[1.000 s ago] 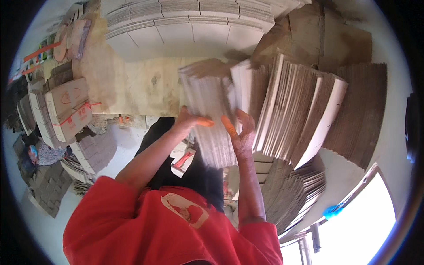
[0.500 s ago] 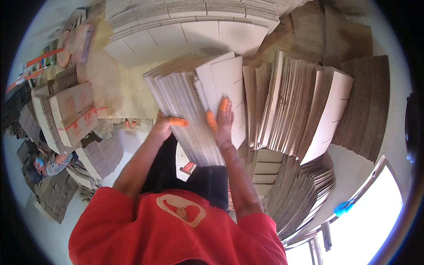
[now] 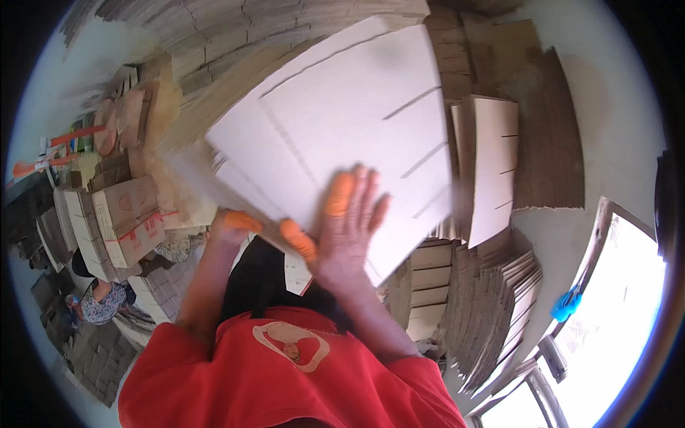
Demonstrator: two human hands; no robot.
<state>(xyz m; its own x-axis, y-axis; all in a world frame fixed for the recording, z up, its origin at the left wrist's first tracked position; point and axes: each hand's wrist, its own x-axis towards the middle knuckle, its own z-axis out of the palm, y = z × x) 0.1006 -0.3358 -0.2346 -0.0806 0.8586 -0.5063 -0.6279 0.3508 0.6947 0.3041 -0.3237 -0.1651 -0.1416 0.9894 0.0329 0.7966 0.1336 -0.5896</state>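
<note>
My right hand (image 3: 347, 232) lies flat, fingers spread, palm on face of white cardboard sheet stack (image 3: 342, 135). My left hand (image 3: 230, 227) curls around stack's lower left edge. Stack tilted, raised before me; brown cardboard piles (image 3: 542, 143) beyond.

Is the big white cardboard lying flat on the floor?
No, the white cardboard sheet is held up, with the right hand pressed flat against it.
</note>
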